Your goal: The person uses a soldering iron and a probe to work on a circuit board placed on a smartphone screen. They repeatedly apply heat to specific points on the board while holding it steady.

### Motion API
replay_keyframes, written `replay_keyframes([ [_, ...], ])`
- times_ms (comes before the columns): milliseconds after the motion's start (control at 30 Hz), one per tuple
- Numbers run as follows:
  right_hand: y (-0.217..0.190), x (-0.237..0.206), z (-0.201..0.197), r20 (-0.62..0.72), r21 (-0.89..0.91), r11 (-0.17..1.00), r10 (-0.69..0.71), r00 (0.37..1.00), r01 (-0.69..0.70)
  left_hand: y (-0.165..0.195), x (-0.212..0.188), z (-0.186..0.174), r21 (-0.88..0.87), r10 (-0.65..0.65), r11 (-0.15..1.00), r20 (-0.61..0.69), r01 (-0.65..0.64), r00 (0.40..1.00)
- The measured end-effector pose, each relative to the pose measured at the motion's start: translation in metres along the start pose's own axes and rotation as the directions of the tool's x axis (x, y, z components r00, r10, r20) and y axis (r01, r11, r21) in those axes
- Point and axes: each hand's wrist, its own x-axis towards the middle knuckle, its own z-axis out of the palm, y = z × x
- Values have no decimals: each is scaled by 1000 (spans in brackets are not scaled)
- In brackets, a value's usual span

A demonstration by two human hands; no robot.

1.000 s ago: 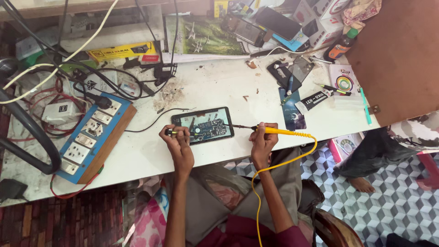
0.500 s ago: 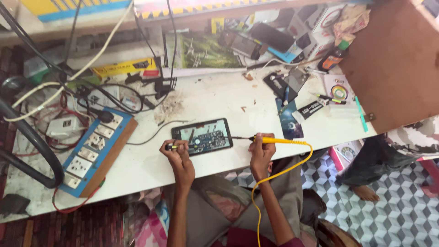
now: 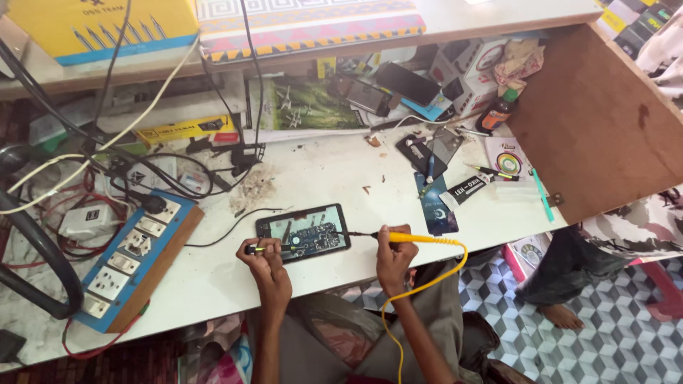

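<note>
The person sat at a white desk (image 3: 341,171), knees under its near edge, above a checkered floor (image 3: 590,348). The left hand (image 3: 267,263) lay at the desk's near edge with its grip clenched on a small dark tool (image 3: 255,249), tipped yellow-green, held just at the left end of the opened phone (image 3: 304,232). The right hand (image 3: 393,257) was clenched around the yellow iron (image 3: 416,239), whose thin dark tip reached left to the phone's right edge; whether it touched, I could not tell. A yellow cord (image 3: 420,288) looped from the iron down past the right forearm. The phone lay flat near the desk's front, back open, circuit board showing, between the two hands. To the left, a blue power strip (image 3: 135,259) with white sockets sat angled on a wooden board, with a black plug in its far end and tangled black, white and red cables (image 3: 78,192) beyond. A thin black wire (image 3: 224,231) ran from the phone toward the strip. To the right and farther back lay a dark card (image 3: 435,210), a dismantled phone (image 3: 420,153), a pen (image 3: 491,171) and a small bottle (image 3: 496,112). At the right, a brown board (image 3: 590,114) stood beside another person's bare foot (image 3: 562,317). Farthest off, a shelf carried a yellow box (image 3: 99,25).
</note>
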Motion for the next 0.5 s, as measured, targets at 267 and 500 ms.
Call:
replay_keyframes([
  [267,11,25,-10,88,425,876,211,974,-228,3,-3,0,-70,-56,996,0,56,998],
  [500,-1,30,-12,240,377,890,173,955,-257,9,3,2,-26,-52,998,5,53,999],
])
